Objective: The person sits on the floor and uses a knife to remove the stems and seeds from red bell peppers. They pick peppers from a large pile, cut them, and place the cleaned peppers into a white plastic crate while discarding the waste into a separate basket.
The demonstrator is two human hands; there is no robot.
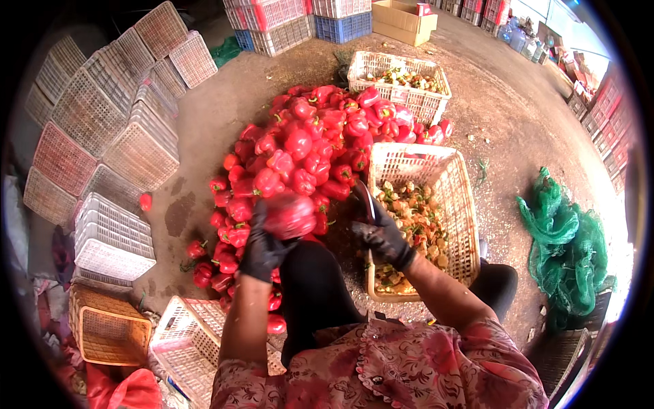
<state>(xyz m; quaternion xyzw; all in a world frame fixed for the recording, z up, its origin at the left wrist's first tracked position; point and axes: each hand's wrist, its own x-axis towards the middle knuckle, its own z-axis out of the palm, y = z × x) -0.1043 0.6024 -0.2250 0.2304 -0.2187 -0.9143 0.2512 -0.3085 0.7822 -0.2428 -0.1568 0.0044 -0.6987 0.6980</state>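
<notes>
My left hand, in a black glove, holds a red bell pepper that is blurred by motion. My right hand, gloved in black too, grips a knife whose blade points up and away from me, beside the near crate's left rim. In front of me lies a large heap of red bell peppers on the floor. Pepper cores and stems lie in the pale plastic crate to the right, partly hidden by my right forearm.
Another crate with cores stands beyond the heap. Stacked plastic crates line the left. Empty crates lie near my left arm. Green netting lies on the right. A cardboard box stands at the back.
</notes>
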